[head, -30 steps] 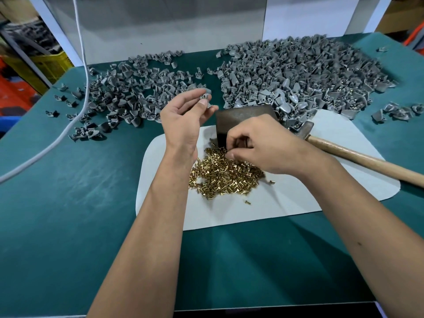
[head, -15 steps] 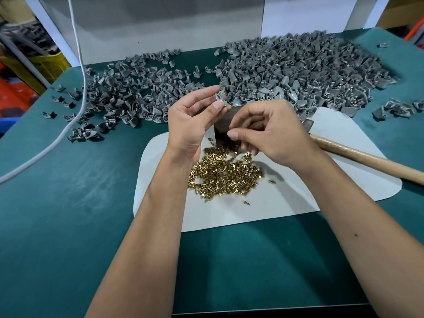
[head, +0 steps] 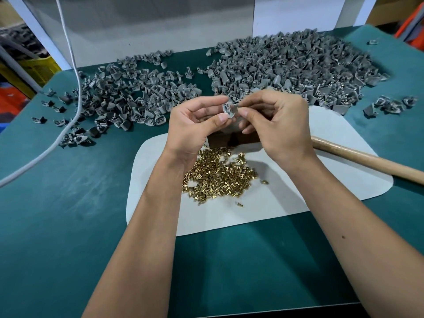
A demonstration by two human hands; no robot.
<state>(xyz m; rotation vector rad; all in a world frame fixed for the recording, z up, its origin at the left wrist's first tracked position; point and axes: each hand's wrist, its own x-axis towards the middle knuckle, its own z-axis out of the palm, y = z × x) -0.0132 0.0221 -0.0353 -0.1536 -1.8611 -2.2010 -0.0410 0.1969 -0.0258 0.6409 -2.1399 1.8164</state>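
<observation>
A small grey piece point(head: 229, 109) is held up in the air between both hands, above the far edge of the white mat point(head: 298, 198) and just in front of the larger heap of grey parts point(head: 286, 67). The left hand point(head: 192, 127) grips it from the left, thumb at its lower edge and curled forefinger at its top, with the other fingers loosely bent behind. The right hand point(head: 280, 125) meets it from the right, thumb and forefinger tips pinched tight against its edge and the remaining fingers curled under; whether something small also sits in that pinch cannot be told. Below the hands a dark block point(head: 231, 140) stands on the mat, and just in front of it lies a heap of brass pins point(head: 218, 175), a few strays beside it. A wooden handle point(head: 367, 161) lies across the mat's right side. A second, thinner scatter of grey parts point(head: 128, 97) spreads over the green table point(head: 68, 226) to the left, where a white cable point(head: 68, 53) hangs down and trails off.
</observation>
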